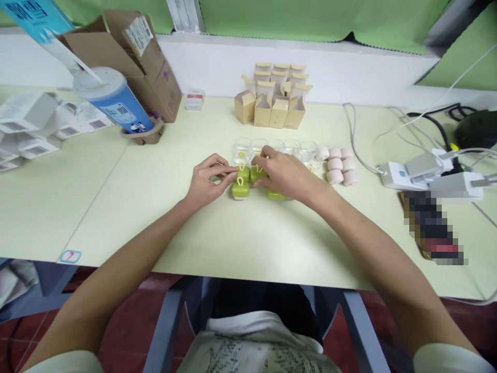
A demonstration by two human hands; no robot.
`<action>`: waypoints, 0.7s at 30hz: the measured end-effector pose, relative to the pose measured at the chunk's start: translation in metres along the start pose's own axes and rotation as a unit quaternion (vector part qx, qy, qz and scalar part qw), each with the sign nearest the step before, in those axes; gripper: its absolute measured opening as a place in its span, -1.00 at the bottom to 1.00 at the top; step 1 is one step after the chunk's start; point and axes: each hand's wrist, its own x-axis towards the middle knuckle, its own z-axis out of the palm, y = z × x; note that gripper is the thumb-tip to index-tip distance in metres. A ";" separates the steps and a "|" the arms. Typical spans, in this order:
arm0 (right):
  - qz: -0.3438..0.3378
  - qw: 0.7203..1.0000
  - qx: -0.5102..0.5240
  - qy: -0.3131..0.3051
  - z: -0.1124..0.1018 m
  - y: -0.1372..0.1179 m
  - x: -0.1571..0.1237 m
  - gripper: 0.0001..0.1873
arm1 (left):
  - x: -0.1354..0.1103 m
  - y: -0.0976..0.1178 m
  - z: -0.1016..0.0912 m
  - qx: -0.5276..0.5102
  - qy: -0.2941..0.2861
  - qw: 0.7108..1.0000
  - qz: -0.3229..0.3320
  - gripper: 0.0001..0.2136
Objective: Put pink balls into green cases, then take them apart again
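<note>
We had four small rounded green plastic cases with yellow loop tabs [240, 188] clustered between our hands, mid-way across the pale yellow-green worktop [163, 207]. Our left grip [205, 181] was pinched closed, thumb to fingertips, on the left edge of the rear-left green case [243, 173]. Our right grip [285, 173] lay curled over the cases just right of that. Its fingertips touched a rear case, but we could not tell whether it held anything.

Just beyond both grips stood a row of clear plastic cups [291, 146], close against the cases. Right of the right grip lay pink rounded caps [338, 165], and well past them a white power strip with adapters [423, 173] and loose white cables [355, 140]. Farther beyond the grips, small tan open-topped cardboard boxes [272, 106] sat near the worktop's rear edge.

Left of the left grip, and toward us, open surface ran to the front edge. A blue cylindrical tub with a white lid [120, 106] and a brown cardboard carton [143, 57] stood well off to the far left.
</note>
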 end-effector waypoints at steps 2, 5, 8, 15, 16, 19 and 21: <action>0.006 0.999 0.036 0.028 -0.006 0.009 -0.002 -0.64 | 0.000 0.003 -0.001 0.009 0.003 1.000 -0.016 -0.77; 0.032 0.992 0.082 0.085 -0.021 0.028 -0.010 -0.70 | 0.001 0.004 -0.001 0.011 0.010 0.998 -0.059 -0.77; 0.070 0.984 0.108 0.124 -0.040 0.050 -0.023 -0.72 | 0.001 0.002 0.000 -0.020 0.023 0.991 -0.129 -0.77; 0.294 0.952 0.037 0.074 -0.083 0.115 -0.071 -0.74 | 0.004 -0.018 -0.001 0.057 -0.040 0.974 -0.215 -0.58; 0.337 0.940 0.027 0.046 -0.086 0.126 -0.077 -0.70 | 0.004 -0.022 -0.002 0.068 -0.059 0.972 -0.219 -0.54; 0.412 0.911 0.023 -0.027 -0.089 0.153 -0.090 -0.62 | 0.003 -0.030 -0.002 0.076 -0.095 0.969 -0.213 -0.49; 0.420 0.906 0.035 -0.046 -0.088 0.163 -0.095 -0.66 | 0.003 -0.035 -0.001 0.063 -0.096 0.974 -0.194 -0.47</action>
